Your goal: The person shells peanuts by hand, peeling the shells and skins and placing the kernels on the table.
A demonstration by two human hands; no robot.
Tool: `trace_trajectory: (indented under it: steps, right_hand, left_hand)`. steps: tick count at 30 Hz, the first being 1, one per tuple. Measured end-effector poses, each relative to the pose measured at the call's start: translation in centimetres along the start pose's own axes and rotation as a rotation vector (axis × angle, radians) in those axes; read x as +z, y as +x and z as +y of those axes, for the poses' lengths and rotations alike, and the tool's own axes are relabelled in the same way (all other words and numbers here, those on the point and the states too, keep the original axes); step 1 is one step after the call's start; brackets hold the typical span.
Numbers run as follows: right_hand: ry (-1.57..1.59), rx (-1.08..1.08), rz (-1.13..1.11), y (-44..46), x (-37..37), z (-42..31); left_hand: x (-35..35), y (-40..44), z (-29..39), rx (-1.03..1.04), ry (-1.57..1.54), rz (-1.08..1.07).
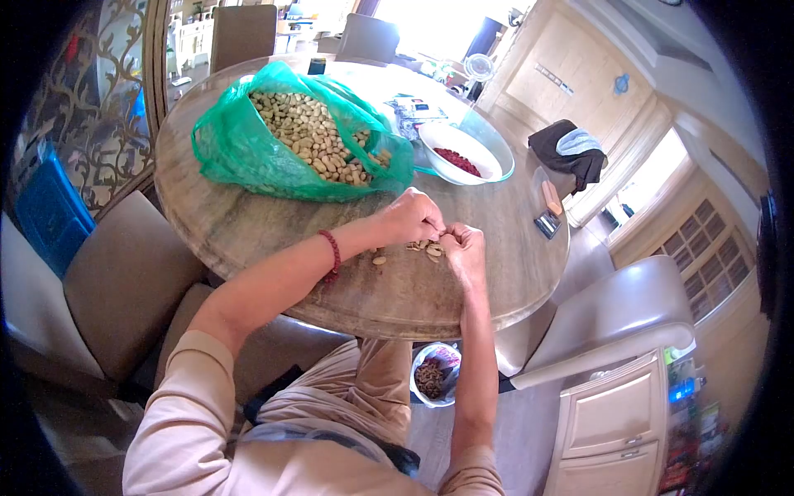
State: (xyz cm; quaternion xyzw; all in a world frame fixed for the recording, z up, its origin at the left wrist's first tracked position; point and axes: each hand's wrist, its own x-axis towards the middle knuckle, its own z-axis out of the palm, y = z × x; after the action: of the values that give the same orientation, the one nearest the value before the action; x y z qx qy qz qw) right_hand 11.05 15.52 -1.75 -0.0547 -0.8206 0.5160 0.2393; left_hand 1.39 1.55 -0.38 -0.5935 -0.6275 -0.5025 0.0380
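My left hand (411, 217), with a red bead bracelet (332, 250) on its wrist, is closed in a pinch above the table. My right hand (465, 248) pinches close beside it, the fingertips of both nearly touching. Between them is a small pale piece that looks like a peanut, mostly covered by the fingers. Just below lie several peanut shells (432, 249), and one loose peanut (379, 260) sits to their left. Behind my hands, a green plastic bag (240, 153) gapes open, full of unshelled peanuts (302, 132). Red kernels (457, 161) rest in a white bowl (496, 162) at the right.
The round table (372, 302) has its near edge at my lap. Under it stands a lined bin (452, 388) holding brown shells. Chairs (612, 314) flank the table. A phone-like dark object (547, 224) and a dark cloth (571, 157) are on the right side.
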Motion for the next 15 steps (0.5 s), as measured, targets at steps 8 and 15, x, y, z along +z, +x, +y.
trace_trajectory:
  steps: [8, 15]
  right_hand:
    - [0.0, 0.036, 0.04, 0.1, 0.3, 0.4]
    - [0.207, -0.014, 0.011, -0.1, 0.6, 0.2]
  left_hand:
    - [1.0, 0.0, -1.8, 0.053, 0.079, 0.168]
    - [0.5, 0.1, -1.6, -0.32, -0.452, 0.066]
